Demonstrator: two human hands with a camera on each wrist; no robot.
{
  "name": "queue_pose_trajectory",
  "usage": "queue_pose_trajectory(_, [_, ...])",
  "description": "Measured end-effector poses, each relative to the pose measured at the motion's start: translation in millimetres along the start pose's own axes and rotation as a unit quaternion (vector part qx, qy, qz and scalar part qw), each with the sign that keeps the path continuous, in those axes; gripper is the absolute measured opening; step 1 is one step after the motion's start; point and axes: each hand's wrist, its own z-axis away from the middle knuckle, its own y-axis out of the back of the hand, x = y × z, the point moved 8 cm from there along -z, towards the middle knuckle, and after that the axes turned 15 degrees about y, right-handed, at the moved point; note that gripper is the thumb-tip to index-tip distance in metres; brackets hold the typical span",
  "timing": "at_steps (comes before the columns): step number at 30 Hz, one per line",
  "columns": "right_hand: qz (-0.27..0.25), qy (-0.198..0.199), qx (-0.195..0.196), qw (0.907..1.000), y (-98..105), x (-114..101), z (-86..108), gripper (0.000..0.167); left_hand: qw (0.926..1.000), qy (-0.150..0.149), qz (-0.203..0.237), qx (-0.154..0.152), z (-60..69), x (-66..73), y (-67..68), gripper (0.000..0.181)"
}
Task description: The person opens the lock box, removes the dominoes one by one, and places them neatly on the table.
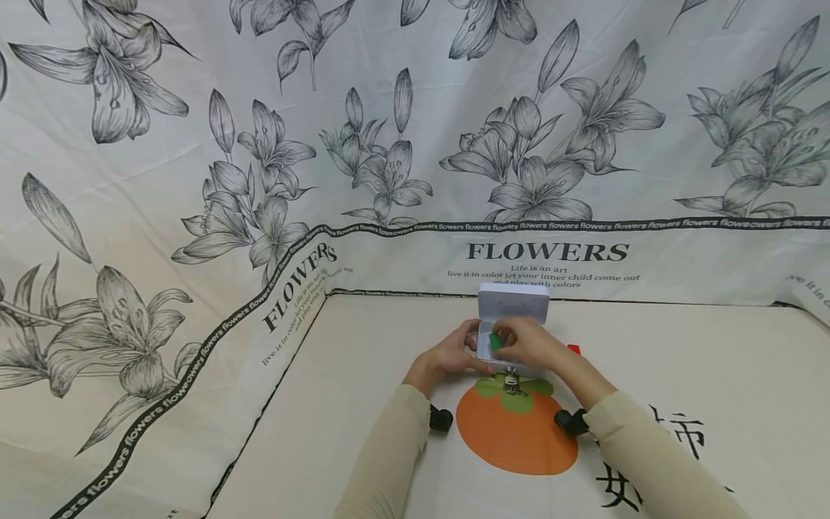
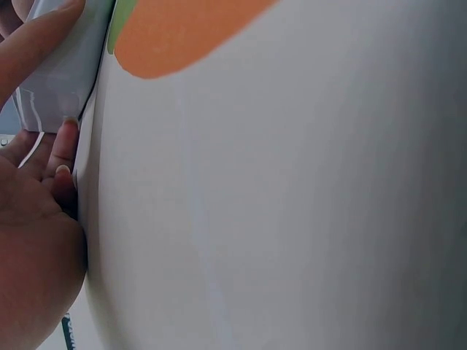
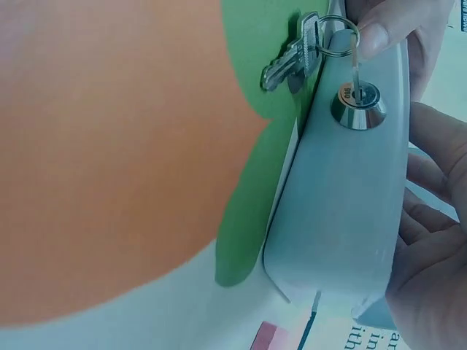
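Observation:
A pale lockable cash box (image 1: 512, 301) stands on the table with its lid raised. My left hand (image 1: 447, 355) grips its left side; in the left wrist view the thumb lies along the box's front (image 2: 55, 87) and other fingers are at its end. My right hand (image 1: 528, 342) reaches into the box and pinches a small green piece (image 1: 496, 342), mostly covered by the fingers. One key sits in the front lock (image 3: 357, 106), and spare keys (image 3: 295, 62) hang from its ring. The right wrist view hides the green piece behind the box wall.
The cloth under the box carries a printed orange persimmon (image 1: 519, 440) and black characters (image 1: 687, 436). A small red piece (image 1: 574, 349) lies to the right of the box, partly behind my right forearm. Behind the table hangs a flower-printed curtain (image 1: 389, 144).

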Motion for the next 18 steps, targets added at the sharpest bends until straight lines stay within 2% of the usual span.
queue_pose_trajectory(9, [0.006, 0.001, 0.038, 0.9992, 11.6, -3.7, 7.2, 0.04, 1.0, 0.009, -0.003, 0.003, -0.9, -2.2, 0.5, 0.097])
queue_pose_trajectory(18, [0.012, -0.003, 0.049, 0.9987, 22.4, -5.7, 17.1, 0.04, 0.9998, 0.018, -0.006, 0.007, 0.0, -2.4, 1.5, 0.097])
